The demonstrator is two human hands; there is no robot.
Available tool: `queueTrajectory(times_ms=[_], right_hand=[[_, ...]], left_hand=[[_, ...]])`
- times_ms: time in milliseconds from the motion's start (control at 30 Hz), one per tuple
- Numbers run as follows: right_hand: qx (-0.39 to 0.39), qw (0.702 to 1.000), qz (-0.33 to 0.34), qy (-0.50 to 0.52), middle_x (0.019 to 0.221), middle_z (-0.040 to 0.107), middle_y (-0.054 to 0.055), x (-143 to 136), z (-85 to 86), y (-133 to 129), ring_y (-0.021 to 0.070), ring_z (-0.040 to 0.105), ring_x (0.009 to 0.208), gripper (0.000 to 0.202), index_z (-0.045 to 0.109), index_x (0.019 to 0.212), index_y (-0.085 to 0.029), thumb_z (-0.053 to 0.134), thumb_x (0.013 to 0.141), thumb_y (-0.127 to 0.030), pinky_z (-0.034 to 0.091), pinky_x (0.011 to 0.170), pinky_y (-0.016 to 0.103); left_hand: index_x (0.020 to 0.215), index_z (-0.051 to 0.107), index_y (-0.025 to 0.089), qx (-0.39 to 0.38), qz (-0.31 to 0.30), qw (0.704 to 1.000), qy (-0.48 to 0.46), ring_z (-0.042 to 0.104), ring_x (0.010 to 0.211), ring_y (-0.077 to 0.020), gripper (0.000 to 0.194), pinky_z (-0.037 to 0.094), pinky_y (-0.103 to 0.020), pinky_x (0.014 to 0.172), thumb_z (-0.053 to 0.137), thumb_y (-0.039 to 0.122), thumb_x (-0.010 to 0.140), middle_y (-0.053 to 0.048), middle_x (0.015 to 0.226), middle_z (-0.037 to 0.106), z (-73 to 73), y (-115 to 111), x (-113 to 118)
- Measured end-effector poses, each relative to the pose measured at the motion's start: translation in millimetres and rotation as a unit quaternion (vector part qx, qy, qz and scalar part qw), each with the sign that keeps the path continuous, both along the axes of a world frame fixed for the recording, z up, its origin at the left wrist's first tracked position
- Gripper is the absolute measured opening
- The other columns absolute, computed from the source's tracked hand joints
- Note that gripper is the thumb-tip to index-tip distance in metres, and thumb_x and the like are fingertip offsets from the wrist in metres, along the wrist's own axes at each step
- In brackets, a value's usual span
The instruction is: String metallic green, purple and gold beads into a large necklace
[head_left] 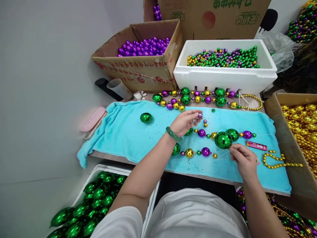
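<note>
My left hand, a green bangle on its wrist, is closed with a small purple bead at the fingertips. Thumb and forefinger of my right hand pinch the near end of a large green bead, raised in front of the strung beads. Below my left hand, a strand of purple, gold and green beads lies on the turquoise towel. A second strand runs nearer to me, with thin clear thread by its right end. My left hand partly hides both strands.
A loose green bead lies left on the towel. Behind are a finished-looking necklace, a cardboard box of purple beads and a white foam box. Gold beads fill the right box. A red-labelled packet lies beside gold beads.
</note>
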State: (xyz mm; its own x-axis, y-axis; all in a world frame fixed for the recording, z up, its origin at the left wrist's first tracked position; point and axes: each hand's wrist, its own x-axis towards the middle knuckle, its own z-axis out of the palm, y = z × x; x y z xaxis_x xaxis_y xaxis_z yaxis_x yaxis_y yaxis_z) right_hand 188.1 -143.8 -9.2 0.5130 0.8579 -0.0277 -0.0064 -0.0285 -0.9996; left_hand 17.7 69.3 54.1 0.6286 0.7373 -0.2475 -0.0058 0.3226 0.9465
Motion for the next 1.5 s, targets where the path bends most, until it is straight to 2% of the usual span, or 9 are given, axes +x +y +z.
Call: queueTrajectory(times_ms=[133, 500, 767, 900, 1000, 1100, 1300, 1367, 1500], right_hand=[[0.003, 1.0, 0.019, -0.004, 0.055, 0.049, -0.003, -8, 0.4, 1, 0.0089, 0.044, 0.05, 0.012, 0.065, 0.073, -0.019, 0.063, 0.082, -0.027, 0.031, 0.046, 0.022], [0.003, 1.0, 0.023, -0.018, 0.054, 0.049, -0.003, -15, 7.1, 2, 0.0091, 0.043, 0.05, 0.013, 0.065, 0.072, -0.019, 0.063, 0.082, -0.028, 0.032, 0.047, 0.022], [-0.031, 0.998, 0.044, -0.016, 0.052, 0.046, -0.004, -13, 11.2, 2, 0.0089, 0.041, 0.049, 0.015, 0.065, 0.071, -0.018, 0.064, 0.08, -0.031, 0.032, 0.046, 0.022], [-0.05, 0.996, 0.072, -0.008, 0.054, 0.05, -0.003, -14, 6.9, 8, 0.0096, 0.043, 0.05, 0.018, 0.065, 0.072, -0.018, 0.064, 0.08, -0.034, 0.034, 0.047, 0.023], [-0.054, 0.997, 0.057, 0.016, 0.056, 0.053, -0.002, -14, -2.6, 12, 0.01, 0.045, 0.051, 0.018, 0.065, 0.076, -0.019, 0.065, 0.08, -0.036, 0.034, 0.047, 0.022], [-0.053, 0.997, 0.047, 0.043, 0.058, 0.053, -0.002, -13, -10.3, 13, 0.0098, 0.046, 0.051, 0.018, 0.064, 0.076, -0.019, 0.066, 0.08, -0.037, 0.034, 0.046, 0.022], [-0.034, 0.995, 0.054, 0.073, 0.058, 0.053, -0.002, -12, -8.9, 15, 0.0097, 0.046, 0.051, 0.019, 0.063, 0.076, -0.019, 0.066, 0.081, -0.037, 0.034, 0.044, 0.021], [-0.035, 0.995, 0.056, 0.07, 0.058, 0.053, -0.002, -13, -6.1, 17, 0.0098, 0.046, 0.051, 0.019, 0.063, 0.076, -0.018, 0.065, 0.081, -0.036, 0.034, 0.044, 0.021], [-0.044, 0.995, 0.059, 0.063, 0.056, 0.052, -0.002, -15, -1.7, 19, 0.0097, 0.045, 0.049, 0.02, 0.063, 0.075, -0.018, 0.066, 0.08, -0.037, 0.034, 0.044, 0.022]], left_hand=[[0.098, 0.068, 0.014, -0.141, 0.007, 0.982, -0.123, 0.063, 0.075, -0.0112, 0.021, 0.048, -0.023, 0.068, 0.065, 0.023, 0.08, -0.005, 0.084, 0.068, 6.7, -12, -20], [0.099, 0.069, 0.014, -0.146, 0.033, 0.976, -0.157, 0.063, 0.076, -0.0114, 0.021, 0.048, -0.023, 0.069, 0.065, 0.019, 0.079, -0.006, 0.084, 0.069, 6.0, -16, -31], [0.098, 0.071, 0.019, 0.011, 0.033, 0.997, -0.073, 0.059, 0.078, -0.0101, 0.026, 0.045, -0.022, 0.069, 0.072, 0.027, 0.074, -0.003, 0.086, 0.067, 6.2, -21, -33], [0.119, 0.062, 0.021, 0.122, -0.066, 0.99, 0.025, 0.061, 0.08, -0.0136, 0.043, 0.046, -0.027, 0.07, 0.067, 0.034, 0.079, -0.005, 0.089, 0.067, 4.7, -19, -30], [0.117, 0.063, 0.019, 0.279, -0.05, 0.946, 0.159, 0.06, 0.084, -0.0167, 0.036, 0.048, -0.032, 0.075, 0.059, 0.035, 0.084, -0.007, 0.095, 0.066, 3.1, 3, -27], [0.105, 0.068, 0.017, 0.44, -0.014, 0.844, 0.306, 0.059, 0.091, -0.0192, 0.029, 0.047, -0.035, 0.085, 0.062, 0.033, 0.082, -0.008, 0.1, 0.065, -1.2, 38, -25], [0.112, 0.065, 0.017, 0.496, -0.061, 0.702, 0.508, 0.057, 0.107, -0.026, 0.033, 0.044, -0.037, 0.093, 0.06, 0.031, 0.082, -0.011, 0.115, 0.058, -20.1, 82, -13], [0.107, 0.066, 0.017, 0.476, -0.078, 0.691, 0.538, 0.057, 0.108, -0.0281, 0.032, 0.045, -0.037, 0.092, 0.064, 0.029, 0.078, -0.012, 0.115, 0.056, -27.0, 87, -9], [0.1, 0.065, 0.015, 0.417, -0.04, 0.767, 0.486, 0.057, 0.108, -0.0324, 0.033, 0.042, -0.041, 0.094, 0.07, 0.015, 0.068, -0.014, 0.112, 0.055, -35.2, 89, -6]])
